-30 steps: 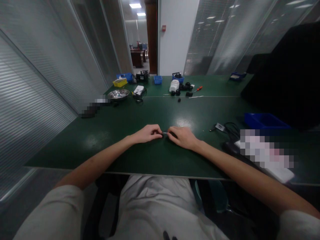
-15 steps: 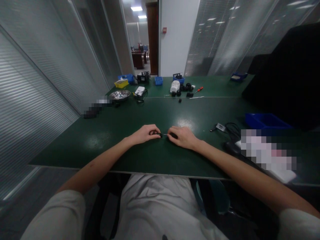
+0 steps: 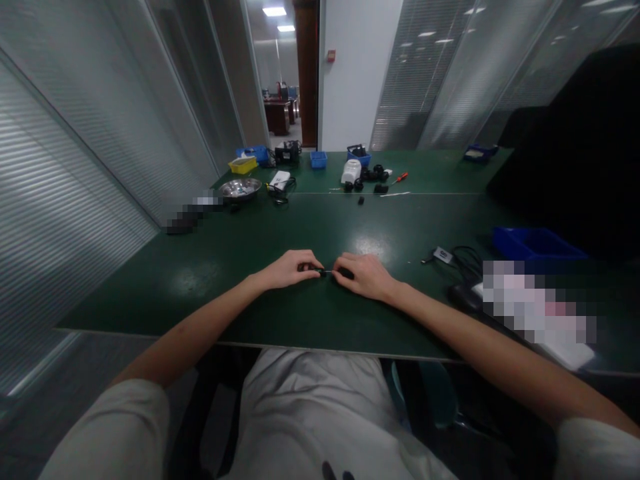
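Note:
My left hand [image 3: 295,269] is closed on a small black part [image 3: 323,273] just over the green table [image 3: 280,317]. What kind of part it is cannot be made out, as the fingers cover most of it. My right hand [image 3: 366,275] grips a thin screwdriver [image 3: 346,273] whose dark handle lies under the palm and fingers. Its slim metal shaft points left and meets the right end of the black part. The tip itself is too small to tell.
A blue tray [image 3: 535,245], a black cable [image 3: 467,257] and a pale blurred item [image 3: 570,350] lie to the right. Further back stand a metal bowl [image 3: 241,189], a white device [image 3: 351,171], an orange-handled screwdriver [image 3: 401,178] and a yellow tray [image 3: 243,165].
The left fingers and the black part have shifted slightly, and the visible stretch of shaft between the hands looks shorter. Both hands keep their hold.

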The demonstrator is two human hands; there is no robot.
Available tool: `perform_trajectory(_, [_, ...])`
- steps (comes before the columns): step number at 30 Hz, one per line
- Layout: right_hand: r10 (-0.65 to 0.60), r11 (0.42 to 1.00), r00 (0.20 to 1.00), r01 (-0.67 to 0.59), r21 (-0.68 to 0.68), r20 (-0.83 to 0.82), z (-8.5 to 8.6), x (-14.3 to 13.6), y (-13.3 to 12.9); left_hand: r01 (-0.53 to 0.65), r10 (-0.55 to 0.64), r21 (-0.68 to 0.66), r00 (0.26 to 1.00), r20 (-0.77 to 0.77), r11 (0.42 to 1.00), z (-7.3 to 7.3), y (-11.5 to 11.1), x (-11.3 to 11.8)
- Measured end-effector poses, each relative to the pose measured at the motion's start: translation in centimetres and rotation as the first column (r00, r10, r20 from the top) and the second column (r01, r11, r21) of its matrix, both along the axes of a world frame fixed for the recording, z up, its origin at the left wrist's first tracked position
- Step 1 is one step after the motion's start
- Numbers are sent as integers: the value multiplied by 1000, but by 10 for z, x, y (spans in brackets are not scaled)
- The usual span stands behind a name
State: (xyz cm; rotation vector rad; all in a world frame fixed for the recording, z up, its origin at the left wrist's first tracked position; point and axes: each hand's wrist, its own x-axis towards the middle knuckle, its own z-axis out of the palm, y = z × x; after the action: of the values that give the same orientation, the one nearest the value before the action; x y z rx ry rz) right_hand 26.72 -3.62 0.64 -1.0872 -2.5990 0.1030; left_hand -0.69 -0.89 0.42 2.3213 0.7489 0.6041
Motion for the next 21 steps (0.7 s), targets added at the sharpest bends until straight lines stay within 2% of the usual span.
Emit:
perform_trajectory(13, [5,1000,999,-5,-2,38,0,-1,0,-73,74,-11,997,39,997,-8,1,6])
perform_trajectory(21, [20,999,1000,-20,-31,24,0,0,3,-105,106,-27,994,23,994,-4,0,8])
